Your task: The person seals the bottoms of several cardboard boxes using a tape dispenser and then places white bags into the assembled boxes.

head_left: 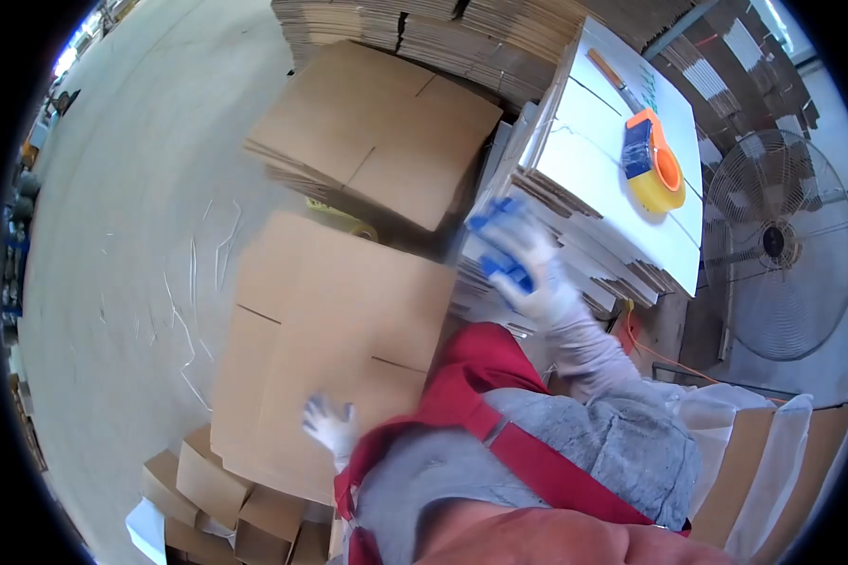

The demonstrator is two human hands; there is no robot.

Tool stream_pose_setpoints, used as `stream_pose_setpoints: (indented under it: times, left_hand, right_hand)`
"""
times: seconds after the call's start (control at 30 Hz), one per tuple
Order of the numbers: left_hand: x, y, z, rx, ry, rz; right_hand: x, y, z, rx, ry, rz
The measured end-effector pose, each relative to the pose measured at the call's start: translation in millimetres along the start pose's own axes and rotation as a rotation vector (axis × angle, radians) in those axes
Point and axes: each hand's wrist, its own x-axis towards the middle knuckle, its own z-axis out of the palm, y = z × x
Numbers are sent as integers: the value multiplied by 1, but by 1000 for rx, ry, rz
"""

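Note:
My left hand, in a pale glove, rests with spread fingers on a flat brown cardboard sheet in front of me. The sheet has slots cut into it. Off to the right, my right hand is raised beside a stack of white-topped cardboard. Its glove is white with blue on the fingers, and motion blurs it. Thumb and fingers stand apart there, with nothing visible between them. An orange tape dispenser and a wooden-handled knife lie on the white stack.
Another pile of brown cardboard stands ahead, with more stacks behind it. A large fan is at the right. Cardboard pieces lie at lower left, and strips of strapping litter the floor. An orange cord runs at right.

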Motion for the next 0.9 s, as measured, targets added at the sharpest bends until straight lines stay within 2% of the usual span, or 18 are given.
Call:
stream_pose_setpoints:
  times: [0.03, 0.1, 0.13, 0.17, 0.2, 0.23, 0.3, 0.33, 0.37, 0.43, 0.47, 0.5, 0.53, 0.6, 0.67, 0.8, 0.87, 0.9]
  left_hand:
    - [-4, 13, 5, 16, -2, 5]
    - [-9, 31, 9, 57, -199, -111]
    - [-9, 30, 7, 40, -238, -135]
    - [-6, 27, 9, 48, -235, -147]
    - [-2, 19, 12, -29, -255, -131]
    - [-7, 12, 16, -113, -277, -137]
    - [-4, 9, 12, -223, -212, -129]
    - [-3, 2, 23, -295, -117, -50]
    - [1, 8, 14, -325, -132, -113]
    - [4, 14, 4, -392, -190, -199]
    - [1, 14, 1, -411, -148, -194]
    - [0, 25, -48, -472, -272, -204]
    - [-7, 11, -7, -511, -193, -185]
    - [-23, 2, -20, -581, -289, -206]
    - [-62, -16, -16, -567, -277, -192]
    - [-143, -57, 21, -665, -98, -244]
    - [-191, -71, 45, -800, 45, -361]
    - [-217, -75, 42, -830, 70, -420]
  right_hand:
    - [8, 11, -29, -105, 65, 21]
    - [25, 41, -74, -213, 335, 82]
    - [23, 60, -89, -260, 421, 209]
    - [25, 78, -107, -511, 453, 242]
    - [12, 115, -117, -717, 451, 293]
    - [8, 127, -123, -777, 404, 393]
    - [8, 133, -129, -650, 317, 498]
    - [10, 139, -127, -514, 301, 524]
    - [14, 141, -124, -463, 219, 589]
    - [20, 149, -119, -444, 164, 483]
    - [29, 155, -115, -437, 142, 412]
    - [39, 156, -113, -432, 129, 339]
    - [47, 153, -110, -453, 135, 264]
    - [70, 141, -97, -417, 150, 168]
    - [88, 123, -71, -305, 120, 117]
    - [127, 102, 10, 109, -146, 57]
    - [122, 35, 46, 230, -306, -26]
    - [101, -37, 60, 258, -372, -88]
